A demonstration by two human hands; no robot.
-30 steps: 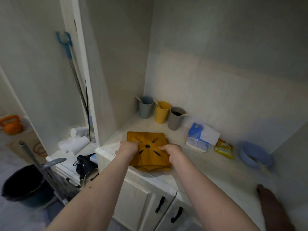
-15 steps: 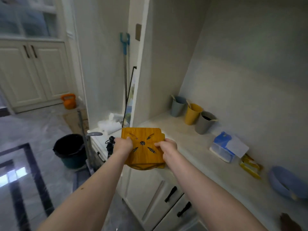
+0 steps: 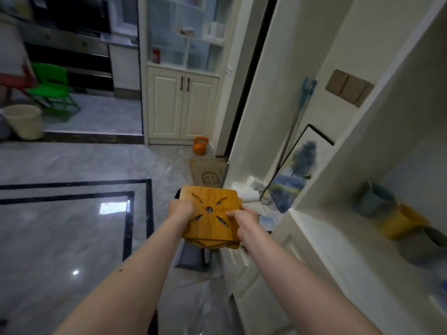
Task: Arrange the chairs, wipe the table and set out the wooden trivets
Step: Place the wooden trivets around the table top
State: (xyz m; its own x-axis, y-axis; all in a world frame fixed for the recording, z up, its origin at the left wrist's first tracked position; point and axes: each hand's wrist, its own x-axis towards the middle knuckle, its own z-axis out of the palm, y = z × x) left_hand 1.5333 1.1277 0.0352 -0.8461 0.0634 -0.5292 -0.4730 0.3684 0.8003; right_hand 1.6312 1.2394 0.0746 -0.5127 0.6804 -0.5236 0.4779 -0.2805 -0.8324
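Observation:
A stack of square wooden trivets (image 3: 211, 215) with dark cut-out marks on top hangs in the air in front of me, off the counter. My left hand (image 3: 180, 210) grips the stack's left edge. My right hand (image 3: 244, 222) grips its right edge, thumb on top. A green plastic chair (image 3: 52, 87) stands far off at the upper left, beside a red piece of furniture (image 3: 14, 78). No table is in view.
The white counter (image 3: 338, 247) with cabinets below runs along my right, holding grey and yellow cups (image 3: 396, 218). A mop handle (image 3: 298, 114) leans in the corner. An orange kettlebell (image 3: 200, 146) and a cream bucket (image 3: 24, 120) sit on the glossy grey floor (image 3: 72, 226).
I have lifted the trivet stack off the counter with both hands and turned left, away from the counter, so the open room and floor now fill the view.

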